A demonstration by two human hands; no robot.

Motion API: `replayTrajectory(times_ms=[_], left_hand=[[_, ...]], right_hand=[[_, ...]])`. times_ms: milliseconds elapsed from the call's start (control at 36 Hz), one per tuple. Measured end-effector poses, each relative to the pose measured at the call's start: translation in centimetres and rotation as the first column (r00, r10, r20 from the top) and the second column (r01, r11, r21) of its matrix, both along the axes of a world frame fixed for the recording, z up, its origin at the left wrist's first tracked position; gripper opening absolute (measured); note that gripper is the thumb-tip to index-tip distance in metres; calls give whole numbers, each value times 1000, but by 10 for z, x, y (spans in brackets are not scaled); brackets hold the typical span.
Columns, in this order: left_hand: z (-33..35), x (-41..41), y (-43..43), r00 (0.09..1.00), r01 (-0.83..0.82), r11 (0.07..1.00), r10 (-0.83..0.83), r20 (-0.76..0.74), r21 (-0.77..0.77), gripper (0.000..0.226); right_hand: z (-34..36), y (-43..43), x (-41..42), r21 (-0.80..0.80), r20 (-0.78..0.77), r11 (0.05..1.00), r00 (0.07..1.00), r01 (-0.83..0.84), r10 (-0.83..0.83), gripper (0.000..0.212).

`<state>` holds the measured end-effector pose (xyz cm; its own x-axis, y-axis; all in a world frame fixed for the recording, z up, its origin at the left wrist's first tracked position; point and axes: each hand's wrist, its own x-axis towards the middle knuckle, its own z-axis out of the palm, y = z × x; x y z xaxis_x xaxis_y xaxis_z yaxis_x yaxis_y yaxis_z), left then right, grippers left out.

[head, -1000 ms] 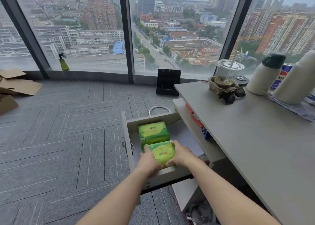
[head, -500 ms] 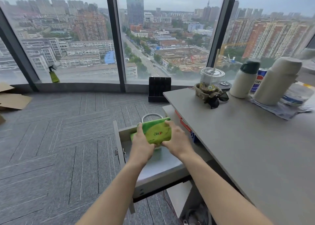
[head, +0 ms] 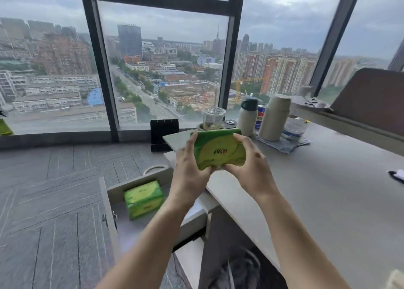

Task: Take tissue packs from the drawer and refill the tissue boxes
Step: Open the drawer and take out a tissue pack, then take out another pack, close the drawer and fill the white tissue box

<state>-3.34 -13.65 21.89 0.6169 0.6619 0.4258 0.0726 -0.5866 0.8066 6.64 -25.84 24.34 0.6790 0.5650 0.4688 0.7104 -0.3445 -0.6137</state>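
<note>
Fingers [head: 240, 138] of both your hands clamp one green tissue pack [head: 219, 152] above the worktop [head: 317, 190] edge, clear of the open drawer [head: 140, 229]; no tissue box shows, so find one next.

A soft green plastic-wrapped tissue pack [head: 219, 152] is held above the bench's near-left edge; another identical green pack [head: 143, 199] lies in the open grey drawer's [head: 109, 203] back-left corner.

Glossy green plastic-wrapped tissue pack [head: 218, 152]; matt smooth grey desktop [head: 317, 179]; rough grey carpet [head: 54, 190].
</note>
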Motion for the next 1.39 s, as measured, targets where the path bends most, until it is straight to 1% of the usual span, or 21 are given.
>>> replayTrajectory(times_ms=[139, 222, 306, 444, 583, 694, 778, 861, 889, 972, 1056, 1111, 1167, 1278, 1389], left_hand=[[-3, 26, -46, 992, 126, 992, -126, -30, 0, 94], [-7, 41, -71, 980, 192, 981, -192, -43, 1, 93], [-14, 53, -93, 969, 229, 973, -230, -93, -21, 90], [-28, 68, -118, 939, 284, 957, -289, -188, -56, 86], [-38, 78, -132, 909, 320, 941, -338, -243, -109, 80], [-41, 82, -133, 896, 318, 942, -335, -290, -106, 75], [-41, 82, -128, 886, 332, 936, -351, -302, -113, 74], [-37, 80, -118, 860, 376, 913, -407, -309, -156, 70], [-34, 78, -113, 857, 386, 907, -421, -298, -170, 66], [-19, 69, -96, 878, 377, 906, -415, -239, -192, 51], [-7, 54, -76, 914, 346, 918, -377, -148, -195, 39], [-1, 41, -61, 937, 318, 927, -340, -85, -198, 34], [1, 27, -42, 963, 251, 945, -266, -48, -210, 28], [-9, -1, 2, 996, 91, 968, -87, 25, -235, 23], [-27, -26, 39, 999, -31, 968, 36, 16, -248, 25]], right_hand=[[-5, -59, 11, -18, -35, 991, 990, 136, -137, 78], [-9, -91, 18, -51, -87, 978, 975, 201, -205, 78], [-15, -117, 25, -87, -143, 964, 955, 250, -260, 78], [-30, -147, 35, -159, -236, 938, 911, 308, -339, 78], [-37, -162, 40, -197, -273, 919, 881, 342, -387, 66], [-37, -162, 44, -206, -298, 914, 868, 348, -398, 60], [-35, -161, 47, -224, -305, 912, 864, 344, -400, 61], [-29, -160, 49, -263, -315, 911, 864, 318, -392, 64], [-25, -159, 48, -275, -296, 907, 870, 318, -394, 66], [-6, -148, 43, -284, -163, 889, 896, 358, -413, 68], [13, -128, 31, -171, -86, 934, 939, 314, -332, 61], [19, -110, 23, -104, -25, 962, 967, 251, -254, 52], [21, -88, 15, -54, 29, 982, 983, 181, -179, 42], [11, -37, -2, 41, 8, 998, 999, 50, -51, 30], [-10, 11, -15, 74, -31, 994, 996, -81, 83, 27]])
